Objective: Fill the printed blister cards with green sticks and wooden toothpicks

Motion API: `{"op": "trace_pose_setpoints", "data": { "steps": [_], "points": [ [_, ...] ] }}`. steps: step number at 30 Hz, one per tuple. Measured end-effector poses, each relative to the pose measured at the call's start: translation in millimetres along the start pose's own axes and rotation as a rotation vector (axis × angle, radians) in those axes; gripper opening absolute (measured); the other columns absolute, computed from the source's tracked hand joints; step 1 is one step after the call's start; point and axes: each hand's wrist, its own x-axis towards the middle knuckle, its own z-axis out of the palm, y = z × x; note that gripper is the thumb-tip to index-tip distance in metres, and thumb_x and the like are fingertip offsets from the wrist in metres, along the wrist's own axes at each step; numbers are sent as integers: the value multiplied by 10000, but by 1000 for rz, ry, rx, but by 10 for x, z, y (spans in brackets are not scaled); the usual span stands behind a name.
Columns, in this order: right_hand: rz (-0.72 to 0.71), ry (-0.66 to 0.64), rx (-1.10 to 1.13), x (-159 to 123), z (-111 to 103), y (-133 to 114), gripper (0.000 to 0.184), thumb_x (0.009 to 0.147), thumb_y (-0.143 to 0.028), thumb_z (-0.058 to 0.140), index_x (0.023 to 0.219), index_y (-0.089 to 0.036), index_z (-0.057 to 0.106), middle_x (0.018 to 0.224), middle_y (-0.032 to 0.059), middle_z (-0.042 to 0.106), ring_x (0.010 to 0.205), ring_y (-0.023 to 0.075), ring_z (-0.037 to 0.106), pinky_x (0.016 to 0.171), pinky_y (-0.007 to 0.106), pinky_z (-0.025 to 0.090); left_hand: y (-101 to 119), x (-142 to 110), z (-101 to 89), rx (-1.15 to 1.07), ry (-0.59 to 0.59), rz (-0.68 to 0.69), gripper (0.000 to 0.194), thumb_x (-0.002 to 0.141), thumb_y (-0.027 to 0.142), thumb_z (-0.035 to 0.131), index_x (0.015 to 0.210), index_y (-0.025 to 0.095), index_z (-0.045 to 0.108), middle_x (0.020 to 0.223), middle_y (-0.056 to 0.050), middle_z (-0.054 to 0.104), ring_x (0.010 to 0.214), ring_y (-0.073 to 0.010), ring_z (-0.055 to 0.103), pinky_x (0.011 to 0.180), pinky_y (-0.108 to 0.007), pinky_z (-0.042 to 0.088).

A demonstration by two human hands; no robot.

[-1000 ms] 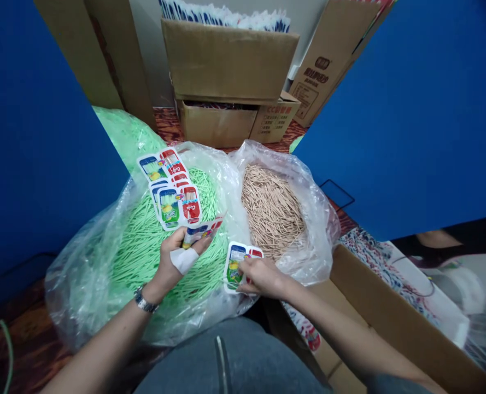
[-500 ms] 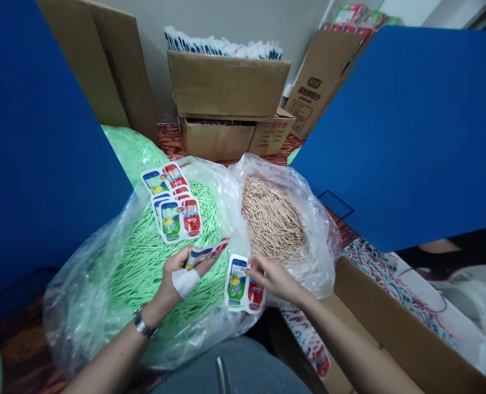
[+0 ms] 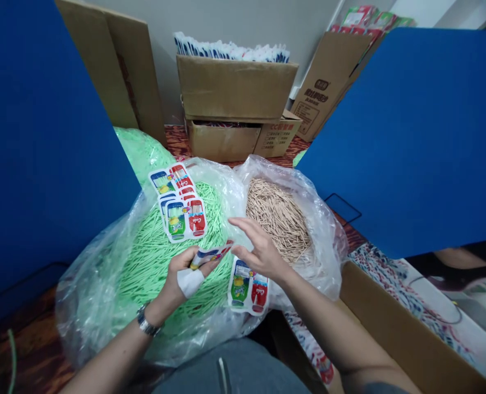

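Observation:
My left hand (image 3: 177,273), with white tape round it and a watch at the wrist, grips a printed Sprite-and-Cola packet (image 3: 210,255) above a plastic bag of thin green sticks (image 3: 144,268). My right hand (image 3: 264,253) has its fingers stretched out and apart, with nothing in them, close to the right end of that packet. Just below it lies another Sprite-and-Cola packet (image 3: 239,285), partly covered at its top. Several overlapping packets (image 3: 186,218) rest on the green sticks. A second clear bag holds light brown sticks (image 3: 275,219), behind my right hand.
Blue panels stand at left (image 3: 62,180) and right (image 3: 410,137). Behind the bags are stacked cartons (image 3: 236,90), the upper one full of packets. An open cardboard box (image 3: 415,328) is at lower right. Part of another person's arm (image 3: 458,257) shows beyond the right panel.
My right hand has left the loose packet, moved up and left toward the packet in my left hand, and opened its fingers. The left hand keeps its hold. The view has shifted slightly.

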Motion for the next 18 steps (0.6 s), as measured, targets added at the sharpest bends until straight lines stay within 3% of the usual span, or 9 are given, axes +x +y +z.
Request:
{"op": "trace_pose_setpoints", "data": {
  "steps": [2, 4, 7, 10, 13, 15, 18],
  "points": [
    [-56, -116, -10, 150, 24, -13, 352, 893, -475, 508, 1087, -192, 589, 980, 75, 652, 910, 180, 583, 833, 327, 448, 4, 18, 9, 50, -14, 10, 214, 687, 301, 746, 666, 150, 595, 558, 34, 547, 492, -89, 474, 470, -201, 397],
    [-94, -185, -74, 280, 72, -22, 360, 907, -500, 466, 824, -181, 611, 725, 24, 607, 703, 140, 544, 713, 273, 420, 12, 48, -10, 8, 0, 21, 217, 674, 299, 752, 759, 160, 609, 661, 12, 611, 572, -113, 540, 541, -216, 444],
    [-112, -173, -159, 406, 140, -19, 450, 937, -506, 392, 663, -180, 540, 613, -5, 499, 614, 116, 468, 635, 245, 358, 35, 105, -131, -154, -41, -33, 357, 671, 318, 743, 968, 169, 610, 888, -51, 685, 740, -171, 628, 667, -274, 503],
    [-169, -184, -179, 476, 201, -7, 468, 937, -518, 384, 627, -188, 503, 600, -11, 477, 601, 113, 445, 620, 244, 339, 66, 147, -305, -73, -182, -111, 241, 737, 362, 675, 858, 154, 665, 757, -33, 682, 644, -171, 612, 593, -269, 481],
    [-222, -228, -230, 531, 284, -26, 462, 938, -505, 396, 614, -193, 504, 605, -5, 502, 620, 123, 462, 666, 264, 362, 68, 161, -416, 129, -253, -55, 255, 791, 366, 614, 655, 152, 647, 600, 6, 590, 547, -136, 531, 529, -244, 412],
    [-238, -258, -251, 559, 325, -66, 414, 957, -449, 383, 679, -192, 551, 654, 7, 545, 672, 137, 500, 732, 289, 387, 39, 162, -442, 233, -184, 12, 280, 785, 359, 622, 596, 153, 605, 578, 17, 541, 543, -121, 490, 530, -237, 383],
    [-230, -250, -197, 539, 290, -124, 266, 969, -345, 376, 990, -189, 591, 923, 51, 615, 913, 177, 548, 864, 343, 397, -40, 148, -467, 290, -17, 49, 260, 723, 348, 691, 595, 156, 570, 599, 22, 523, 554, -109, 456, 527, -229, 355]
  ]
}}
